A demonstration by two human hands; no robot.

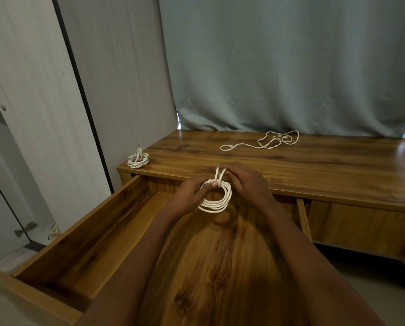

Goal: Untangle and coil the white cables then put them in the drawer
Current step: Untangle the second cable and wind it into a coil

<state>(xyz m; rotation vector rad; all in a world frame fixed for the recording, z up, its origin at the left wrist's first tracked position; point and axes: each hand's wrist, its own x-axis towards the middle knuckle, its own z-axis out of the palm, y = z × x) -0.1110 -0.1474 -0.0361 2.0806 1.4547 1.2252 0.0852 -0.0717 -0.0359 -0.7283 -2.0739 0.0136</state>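
Head view, both hands [222, 184] gripping upright coil [216, 198]

The open drawer [107, 234] lies bare along its left half, its side wall [79, 229] rising at the left. Both hands, the left hand [192, 189] and the right hand [246, 182], hold a cable coil [216, 201] over its back part. On the desk top [314, 165], a coiled cable [138, 159] sits at the left corner and a loose cable [267, 141] near the curtain [279, 67]; between them the wood is free.

three white cables [215, 196], one open drawer [117, 222]
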